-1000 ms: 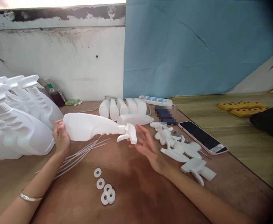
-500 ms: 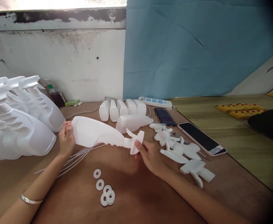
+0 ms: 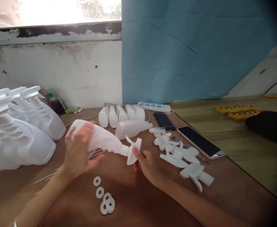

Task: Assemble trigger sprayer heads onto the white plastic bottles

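A white plastic spray bottle lies slantwise in the air above the brown table, its neck toward the right. My right hand pinches the white trigger spray head, which sits on the bottle's neck. Over the wide base end is my left hand, slightly blurred, with fingers spread across the bottle's near side and the thumb stretched away from it. Whether those fingers touch the plastic is hard to tell. Several white ring washers lie below the bottle, and loose trigger spray heads are scattered to the right.
Assembled spray bottles stand at the left. Several headless bottles lie at the back, before a power strip. Thin white tubes rest under the held bottle. A phone lies near the table's right edge.
My left hand has loosened from the bottle's base and moved right over its side, thumb spreading out. My right hand keeps its pinch on the spray head. The whole view has shifted slightly.
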Tool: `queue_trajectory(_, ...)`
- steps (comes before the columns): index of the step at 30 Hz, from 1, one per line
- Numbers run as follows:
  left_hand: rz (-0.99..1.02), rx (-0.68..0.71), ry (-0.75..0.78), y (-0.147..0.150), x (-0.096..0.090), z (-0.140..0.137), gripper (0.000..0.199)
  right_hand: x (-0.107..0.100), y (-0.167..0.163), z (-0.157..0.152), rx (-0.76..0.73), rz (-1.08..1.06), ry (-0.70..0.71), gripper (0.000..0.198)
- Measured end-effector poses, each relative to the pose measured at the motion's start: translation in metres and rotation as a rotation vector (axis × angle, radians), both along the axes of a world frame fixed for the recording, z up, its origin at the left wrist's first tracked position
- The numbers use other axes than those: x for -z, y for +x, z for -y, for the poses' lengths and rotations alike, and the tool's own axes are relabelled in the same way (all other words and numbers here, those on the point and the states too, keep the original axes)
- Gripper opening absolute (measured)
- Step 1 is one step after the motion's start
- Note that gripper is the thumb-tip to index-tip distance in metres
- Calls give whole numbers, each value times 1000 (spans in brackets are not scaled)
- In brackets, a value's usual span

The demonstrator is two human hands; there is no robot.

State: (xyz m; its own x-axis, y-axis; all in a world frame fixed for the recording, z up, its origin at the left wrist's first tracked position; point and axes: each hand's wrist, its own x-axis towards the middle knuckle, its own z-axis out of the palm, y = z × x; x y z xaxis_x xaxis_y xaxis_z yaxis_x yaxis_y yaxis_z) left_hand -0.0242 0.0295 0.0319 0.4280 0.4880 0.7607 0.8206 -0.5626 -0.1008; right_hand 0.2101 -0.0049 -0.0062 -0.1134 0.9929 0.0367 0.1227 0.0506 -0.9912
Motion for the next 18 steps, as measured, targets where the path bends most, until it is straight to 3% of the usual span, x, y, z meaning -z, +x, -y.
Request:
queue_trajectory(3,-454,106,148,40,-9,20,46,2,-5,7,-53,-33,18,55)
queue_trajectory(5,-500,92,254,56,-12,23,38,1,-8,12,-85,-59,35,52)
queue_trajectory(10,-364,99,334,59,-12,18,18,-2,-7,19,-228,-107,119,53)
queue_trajectory(14,-184,25,222,37,-21,9,5,0,-4,19,-312,-136,240,51)
queue_trajectory(18,191,-155,63,2,-46,-20,19,5,-4,15,-280,-129,197,46)
